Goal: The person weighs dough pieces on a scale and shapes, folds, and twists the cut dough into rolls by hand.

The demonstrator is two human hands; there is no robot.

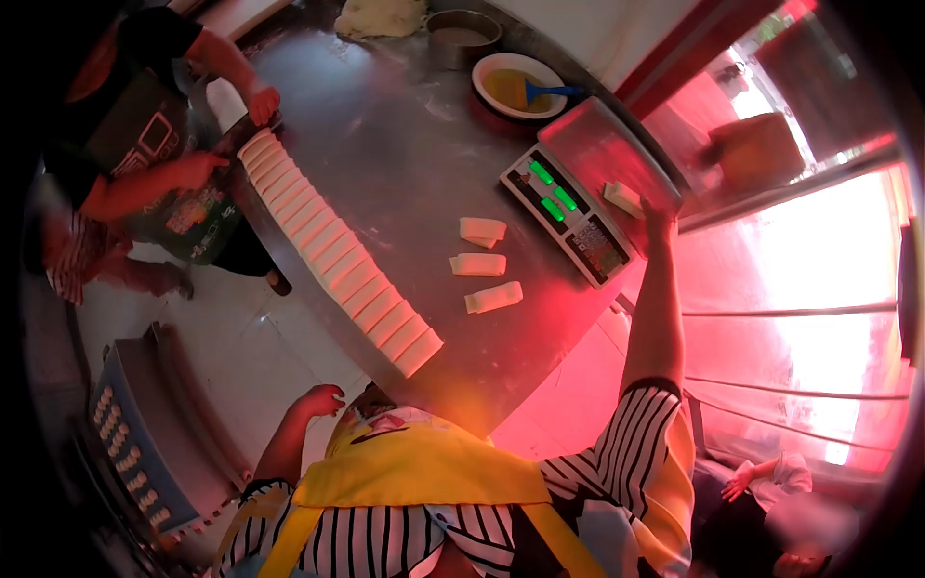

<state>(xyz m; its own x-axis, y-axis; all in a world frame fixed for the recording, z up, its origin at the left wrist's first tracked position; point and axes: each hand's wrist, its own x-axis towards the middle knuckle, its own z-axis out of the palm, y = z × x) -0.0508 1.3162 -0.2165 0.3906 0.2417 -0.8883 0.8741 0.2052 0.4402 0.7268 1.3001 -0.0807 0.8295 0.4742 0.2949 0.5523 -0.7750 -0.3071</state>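
Observation:
My right hand (659,214) is at the scale's metal pan, its fingers at the right end of a pale dough piece (623,199). The digital scale (568,217) shows green lit digits. My left hand (323,400) hangs beside the table's near edge, away from the dough, its fingers curled; whether it holds anything is too small to make out. Three folded dough pieces (479,264) lie in a column left of the scale. A long row of cut dough strips (332,252) runs diagonally along the table's left edge.
A co-worker (145,144) stands at the left, both hands near the row's far end. A bowl of yellow liquid with a blue brush (515,89), a metal pot (463,37) and a dough mass (381,14) are at the back. A blue tray (130,448) holds small pieces lower left.

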